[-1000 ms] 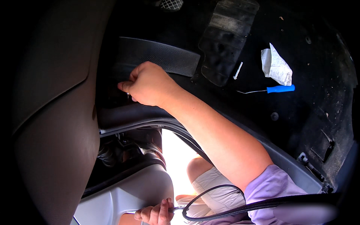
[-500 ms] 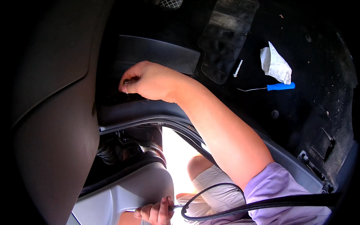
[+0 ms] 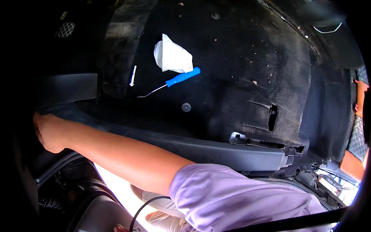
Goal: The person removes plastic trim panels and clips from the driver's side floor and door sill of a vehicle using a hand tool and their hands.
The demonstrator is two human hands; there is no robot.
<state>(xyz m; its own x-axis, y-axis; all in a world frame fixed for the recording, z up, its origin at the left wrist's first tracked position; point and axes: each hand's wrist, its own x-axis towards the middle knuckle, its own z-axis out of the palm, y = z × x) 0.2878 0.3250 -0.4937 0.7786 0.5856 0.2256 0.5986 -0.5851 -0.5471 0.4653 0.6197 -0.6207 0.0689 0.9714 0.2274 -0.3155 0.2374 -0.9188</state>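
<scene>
1. Currently the right hand [image 3: 48, 131] reaches across to the far left, its arm in a lilac sleeve [image 3: 232, 197] crossing the lower middle of the view.
2. Its fingers are curled against the dark trim [image 3: 73, 112] at the left end of the sill; whether they grip anything cannot be told, since the fingertips are lost in shadow.
3. Only a sliver of the left hand [image 3: 120, 228] shows at the bottom edge, beside a black cable [image 3: 145, 207] that loops upward; its state cannot be told.
4. Beyond the arm lies a black carpet [image 3: 232, 58], dusty and flecked with crumbs.
5. On it rests a tool [image 3: 170, 83] with a blue handle and a thin metal shaft hooked at the tip, well apart from the right hand.
6. Touching the handle's upper side is a crumpled white paper [image 3: 173, 56].
7. Just left of the tool's tip lies a small white stick [image 3: 133, 75].
8. A round black clip [image 3: 186, 107] sits in the carpet below the tool.
9. A grey sill [image 3: 216, 149] runs along the carpet's near edge, ending in a metal bracket [image 3: 237, 137].
10. At the far right edge another person's arm [image 3: 360, 98] shows, apart from these hands.
</scene>
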